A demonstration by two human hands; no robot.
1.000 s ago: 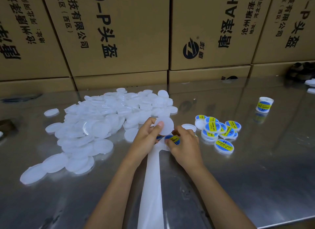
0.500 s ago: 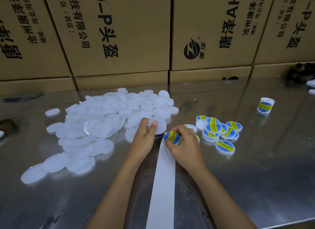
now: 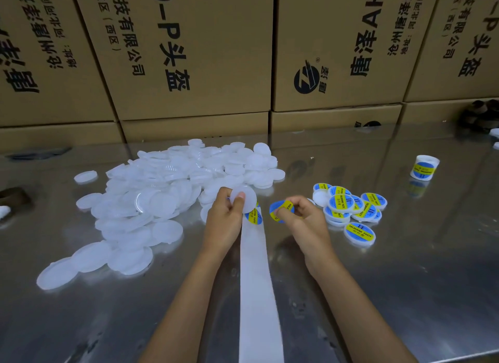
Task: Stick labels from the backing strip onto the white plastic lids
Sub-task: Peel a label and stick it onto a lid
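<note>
Right fingers (image 3: 290, 210) pinching a peeled label (image 3: 280, 208), blue and yellow, held clear of the strip (image 3: 256, 276) and tilted, face partly toward camera. Left fingers (image 3: 239, 198) clamped on a blank lid (image 3: 244, 200), thumb on its face, lid held up just above the strip's far end. Label and lid near each other, not touching.

Judgement: peel done, stick pending.

- Keep the pinch at the label's edge only; less adhesive touched, cleaner bond.
- Turn the lid flat face toward the label, left thumb off to the rim so the face is free.
- Centre by eye, land one edge first, roll the rest down, then press with the right thumb from middle outward. Avoids bubbles and creases.
- Round label on round lid: off-centre shows at the rim, likely no second try once the glue grabs.

Next label (image 3: 255, 216) sits on the strip just below the held lid, partly hidden by it. Strip runs toward the camera between the forearms, lying flat on the counter (image 3: 405, 281); worth keeping it flat so the next peel stays easy.

Blank pile (image 3: 151, 200) left of the left hand (image 3: 225, 219), large, many left. Done lids (image 3: 351, 208) right of the right hand (image 3: 305, 222), a small cluster; finished one goes there. Label roll or tub (image 3: 424, 168) farther right, too small to tell which. Cartons (image 3: 189, 52) stacked along the back of the counter.
</note>
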